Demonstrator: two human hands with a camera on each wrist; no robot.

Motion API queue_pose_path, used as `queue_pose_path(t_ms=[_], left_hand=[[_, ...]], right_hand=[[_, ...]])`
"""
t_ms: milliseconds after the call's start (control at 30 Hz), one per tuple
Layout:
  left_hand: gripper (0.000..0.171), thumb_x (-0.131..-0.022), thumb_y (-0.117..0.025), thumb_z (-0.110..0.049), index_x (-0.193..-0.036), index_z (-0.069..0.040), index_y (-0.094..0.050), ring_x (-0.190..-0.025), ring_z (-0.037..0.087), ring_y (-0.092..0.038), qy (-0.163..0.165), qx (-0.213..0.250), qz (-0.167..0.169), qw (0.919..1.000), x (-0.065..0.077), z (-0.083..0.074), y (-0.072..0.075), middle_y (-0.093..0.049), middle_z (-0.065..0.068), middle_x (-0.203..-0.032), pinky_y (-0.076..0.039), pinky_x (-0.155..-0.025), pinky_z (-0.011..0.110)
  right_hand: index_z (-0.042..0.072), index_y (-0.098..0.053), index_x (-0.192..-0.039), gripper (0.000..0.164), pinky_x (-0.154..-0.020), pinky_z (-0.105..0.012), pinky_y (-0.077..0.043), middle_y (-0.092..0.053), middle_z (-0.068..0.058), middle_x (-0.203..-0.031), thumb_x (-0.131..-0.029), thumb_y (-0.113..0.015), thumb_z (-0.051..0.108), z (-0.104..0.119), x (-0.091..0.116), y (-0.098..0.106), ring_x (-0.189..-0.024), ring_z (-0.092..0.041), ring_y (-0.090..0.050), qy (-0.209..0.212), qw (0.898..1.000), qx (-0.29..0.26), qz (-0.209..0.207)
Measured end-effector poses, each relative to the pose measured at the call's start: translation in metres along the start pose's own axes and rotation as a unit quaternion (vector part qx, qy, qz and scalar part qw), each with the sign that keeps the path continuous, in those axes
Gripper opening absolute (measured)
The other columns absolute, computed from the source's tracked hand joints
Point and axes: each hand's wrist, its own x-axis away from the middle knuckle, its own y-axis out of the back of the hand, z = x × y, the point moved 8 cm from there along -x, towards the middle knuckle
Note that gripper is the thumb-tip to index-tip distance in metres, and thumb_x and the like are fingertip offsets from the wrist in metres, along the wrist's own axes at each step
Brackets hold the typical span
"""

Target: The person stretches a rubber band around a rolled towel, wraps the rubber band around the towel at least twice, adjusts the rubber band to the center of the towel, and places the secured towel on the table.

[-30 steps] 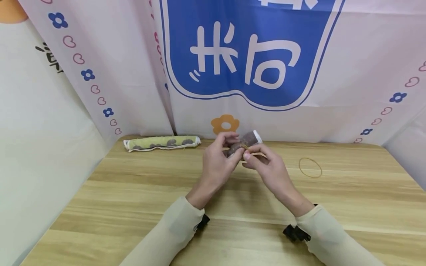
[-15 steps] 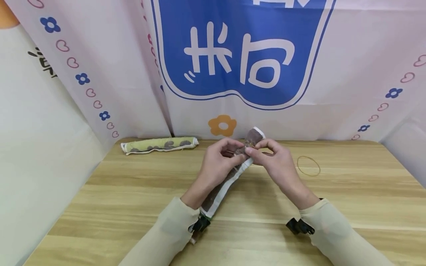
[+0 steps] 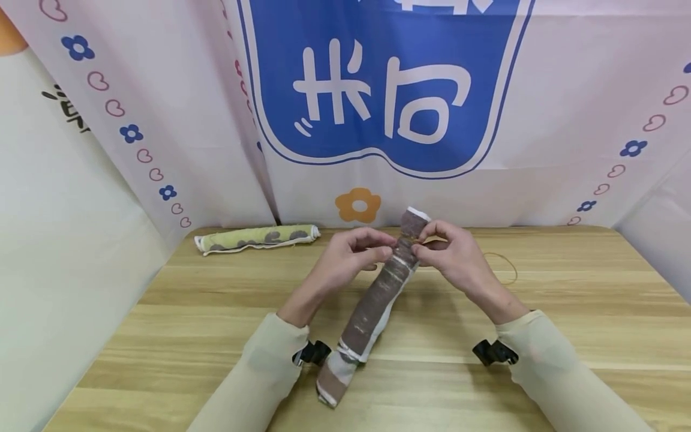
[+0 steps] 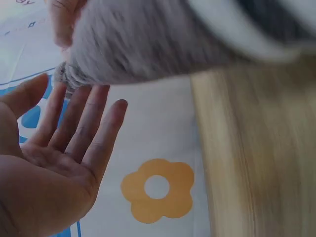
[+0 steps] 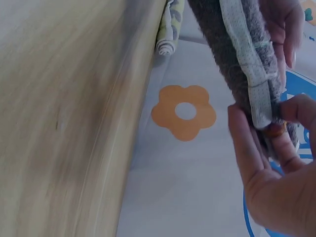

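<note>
A brown rolled towel (image 3: 372, 300) with a white edge slants between the hands, narrowed near its far end by a rubber band (image 5: 275, 130). My right hand (image 3: 456, 258) pinches the towel at that narrow part, thumb on one side and fingers on the other, as the right wrist view shows. My left hand (image 4: 64, 143) has its fingers extended by the towel's far part, thumb apart. Its fingertips lie at or just behind the towel; whether they touch it cannot be told.
A green rolled towel (image 3: 258, 238) with grey patches lies at the table's back left. Beyond my right hand, a loose rubber band (image 3: 504, 270) rests on the wooden table (image 3: 567, 336). A printed curtain (image 3: 540, 180) hangs along the back edge.
The brown towel has swung out from behind the left hand and forearm, so its whole length shows. My left hand has loosened and drawn slightly left, while the right stays at the banded end.
</note>
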Motion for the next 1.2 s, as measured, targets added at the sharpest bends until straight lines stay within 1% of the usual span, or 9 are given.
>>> queue_pose_path(t_ms=[67, 267, 467, 633, 767, 867, 933, 1067, 1200], left_hand=[[0.029, -0.101, -0.074, -0.019, -0.126, -0.004, -0.073, -0.095, 0.025, -0.075, 0.012, 0.020, -0.005, 0.9997, -0.003, 0.003, 0.001, -0.076, 0.009, -0.110, -0.062, -0.086, 0.046], [0.039, -0.098, -0.078, -0.025, -0.130, -0.004, -0.071, -0.083, 0.028, -0.077, 0.039, 0.052, -0.012, 0.9978, -0.012, 0.010, 0.003, -0.077, 0.013, -0.103, -0.064, -0.083, 0.044], [0.040, -0.095, -0.081, -0.024, -0.125, 0.001, -0.073, -0.079, 0.027, -0.075, 0.040, 0.044, -0.005, 0.9982, -0.018, 0.012, 0.002, -0.075, 0.014, -0.102, -0.064, -0.081, 0.048], [0.033, -0.092, -0.084, -0.030, -0.112, -0.005, -0.076, -0.090, 0.023, -0.071, 0.046, 0.030, -0.024, 0.9982, -0.021, 0.015, 0.003, -0.071, 0.011, -0.103, -0.063, -0.084, 0.052], [0.034, -0.091, -0.085, -0.030, -0.112, -0.006, -0.074, -0.095, 0.023, -0.068, 0.056, 0.046, -0.022, 0.9971, -0.024, 0.018, 0.000, -0.069, 0.011, -0.106, -0.064, -0.080, 0.048], [0.033, -0.091, -0.085, -0.029, -0.111, -0.004, -0.075, -0.091, 0.024, -0.068, 0.060, 0.055, -0.013, 0.9966, -0.027, 0.018, -0.003, -0.070, 0.012, -0.105, -0.065, -0.074, 0.044], [0.029, -0.091, -0.085, -0.026, -0.108, -0.004, -0.076, -0.086, 0.023, -0.068, 0.058, 0.052, -0.015, 0.9968, -0.029, 0.017, -0.004, -0.070, 0.012, -0.102, -0.065, -0.070, 0.043], [0.019, -0.093, -0.082, -0.017, -0.096, -0.001, -0.072, -0.079, 0.021, -0.068, 0.053, 0.046, -0.039, 0.9968, -0.030, 0.016, -0.003, -0.070, 0.012, -0.095, -0.065, -0.066, 0.041], [0.015, -0.094, -0.080, -0.010, -0.090, 0.000, -0.068, -0.075, 0.021, -0.069, 0.055, 0.051, -0.076, 0.9943, -0.029, 0.016, -0.001, -0.071, 0.012, -0.093, -0.065, -0.065, 0.040]], right_hand=[[-0.004, -0.061, -0.107, 0.016, -0.081, -0.036, -0.063, -0.066, -0.023, -0.124, -0.097, -0.073, 0.001, 0.000, -0.001, -0.001, -0.103, -0.028, -0.074, 0.005, 1.000, -0.001, 0.011], [-0.006, -0.059, -0.109, 0.015, -0.081, -0.037, -0.063, -0.066, -0.024, -0.119, -0.098, -0.068, -0.003, -0.001, -0.002, -0.006, -0.102, -0.026, -0.073, 0.029, 0.998, -0.010, 0.047], [-0.007, -0.058, -0.107, 0.012, -0.081, -0.040, -0.064, -0.062, -0.025, -0.120, -0.097, -0.064, -0.006, -0.002, -0.005, -0.012, -0.103, -0.025, -0.071, 0.044, 0.996, -0.026, 0.076], [-0.006, -0.060, -0.107, 0.010, -0.082, -0.041, -0.064, -0.061, -0.023, -0.121, -0.098, -0.064, -0.007, -0.003, -0.012, -0.016, -0.104, -0.027, -0.071, 0.054, 0.994, -0.023, 0.092], [-0.003, -0.063, -0.106, 0.010, -0.081, -0.036, -0.063, -0.064, -0.020, -0.118, -0.097, -0.066, -0.006, -0.002, -0.014, -0.017, -0.104, -0.029, -0.070, 0.078, 0.991, 0.010, 0.105], [-0.001, -0.065, -0.105, 0.009, -0.081, -0.035, -0.061, -0.067, -0.016, -0.115, -0.097, -0.069, -0.004, 0.002, -0.014, -0.019, -0.104, -0.030, -0.069, 0.104, 0.987, 0.049, 0.112], [0.001, -0.066, -0.104, 0.009, -0.081, -0.036, -0.061, -0.067, -0.014, -0.114, -0.097, -0.070, -0.003, 0.004, -0.013, -0.019, -0.103, -0.030, -0.069, 0.115, 0.984, 0.074, 0.111], [0.005, -0.065, -0.099, 0.013, -0.081, -0.042, -0.061, -0.063, -0.014, -0.111, -0.095, -0.073, -0.005, 0.007, -0.014, -0.019, -0.100, -0.030, -0.067, 0.129, 0.979, 0.128, 0.091], [0.005, -0.063, -0.095, 0.018, -0.079, -0.042, -0.063, -0.056, -0.014, -0.105, -0.091, -0.074, -0.010, 0.011, -0.014, -0.022, -0.095, -0.031, -0.067, 0.148, 0.971, 0.174, 0.070]])
